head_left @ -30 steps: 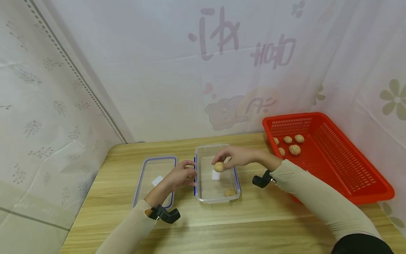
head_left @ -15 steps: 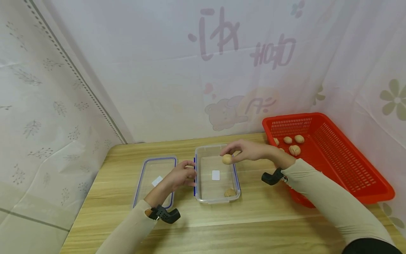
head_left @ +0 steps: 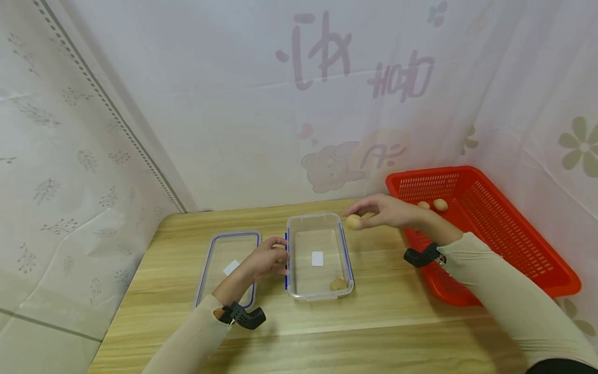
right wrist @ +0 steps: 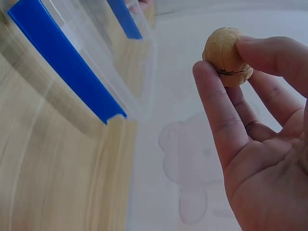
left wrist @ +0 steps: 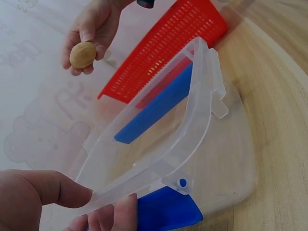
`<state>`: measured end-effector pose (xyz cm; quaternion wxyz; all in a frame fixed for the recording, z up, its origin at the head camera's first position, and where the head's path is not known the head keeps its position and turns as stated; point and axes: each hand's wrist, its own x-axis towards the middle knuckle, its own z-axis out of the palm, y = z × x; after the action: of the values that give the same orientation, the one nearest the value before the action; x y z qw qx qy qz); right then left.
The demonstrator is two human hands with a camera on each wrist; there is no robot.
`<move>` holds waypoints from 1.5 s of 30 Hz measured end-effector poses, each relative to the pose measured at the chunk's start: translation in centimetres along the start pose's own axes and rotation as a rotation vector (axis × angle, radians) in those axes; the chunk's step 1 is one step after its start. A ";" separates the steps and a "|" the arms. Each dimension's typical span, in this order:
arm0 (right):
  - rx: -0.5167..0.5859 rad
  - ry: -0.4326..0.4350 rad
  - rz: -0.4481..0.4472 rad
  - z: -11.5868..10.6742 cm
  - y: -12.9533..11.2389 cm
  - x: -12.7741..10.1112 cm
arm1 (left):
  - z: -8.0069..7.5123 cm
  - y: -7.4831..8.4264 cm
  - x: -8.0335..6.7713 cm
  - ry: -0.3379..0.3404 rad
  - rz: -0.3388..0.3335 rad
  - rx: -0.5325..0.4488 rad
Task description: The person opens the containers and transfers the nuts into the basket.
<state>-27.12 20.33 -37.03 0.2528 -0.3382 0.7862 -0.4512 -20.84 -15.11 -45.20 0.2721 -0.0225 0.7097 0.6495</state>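
Note:
My right hand [head_left: 390, 210] pinches a walnut [head_left: 353, 222] between thumb and fingertips. In the right wrist view a dark crack line runs along the held walnut [right wrist: 227, 53]. Hand and nut are in the air just right of the clear plastic storage box [head_left: 303, 278], near its back corner. One walnut [head_left: 338, 284] lies inside the box at the front right, and a white label shows at its middle. My left hand [head_left: 268, 258] holds the box's left side; its thumb [left wrist: 67, 192] lies on the rim, with fingers by the blue latch [left wrist: 168, 209].
A clear lid [head_left: 224, 243] with a blue seal lies left of the box, partly under the left forearm. At the right stands a red slotted basket [head_left: 509, 234] with walnuts [head_left: 440, 204] at its back left; the right forearm covers part of it. A printed curtain [head_left: 233, 130] hangs behind.
My right hand has carried the walnut rightward and back, from over the box to beyond its right edge. The left hand has stayed at the box's side.

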 end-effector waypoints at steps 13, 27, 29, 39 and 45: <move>-0.011 0.134 0.071 -2.5 1.1 -3.1 | 0.0 0.0 0.1 -0.011 0.010 -0.017; 0.022 0.263 0.140 -5.3 2.6 -6.6 | -0.1 0.0 0.1 -0.023 0.000 -0.030; 0.040 0.288 0.163 -5.7 3.0 -7.1 | -0.2 -0.1 0.1 -0.029 0.003 -0.031; 0.029 0.427 0.237 -7.2 4.9 -9.4 | -0.2 -0.2 0.2 -0.027 0.003 -0.033; -0.022 0.458 0.295 -8.2 6.6 -11.1 | -0.3 -0.2 0.2 -0.034 0.004 -0.039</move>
<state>-27.73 35.55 -38.00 0.1274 -0.1120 0.8686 -0.4656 -21.06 -15.36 -45.47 0.2821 -0.0154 0.6924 0.6639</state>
